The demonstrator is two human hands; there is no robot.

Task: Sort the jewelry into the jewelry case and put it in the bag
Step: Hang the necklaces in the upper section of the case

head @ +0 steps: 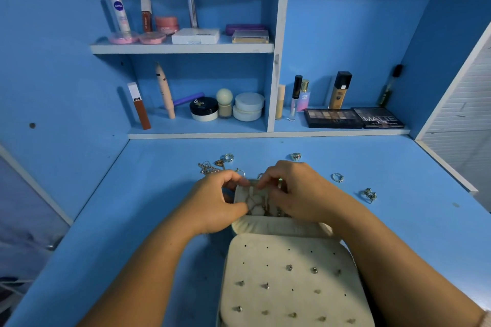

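Observation:
A cream jewelry case [281,225] lies open on the blue desk. Its near panel [292,281] has rows of holes, several holding stud earrings. My left hand [215,204] and my right hand [295,191] meet over the far half of the case, where their fingers pinch a thin chain [256,203] lying across the cream padding. Loose rings [337,177] [295,156] [229,158], a tangled necklace [208,167] and a bow-shaped piece [369,194] lie on the desk beyond and to the right of the hands. No bag is in view.
Shelves behind the desk hold cosmetics: tubes, jars, bottles, and two eyeshadow palettes [353,117] at lower right. Blue side walls close in the desk left and right. The desk's right edge [446,164] runs diagonally.

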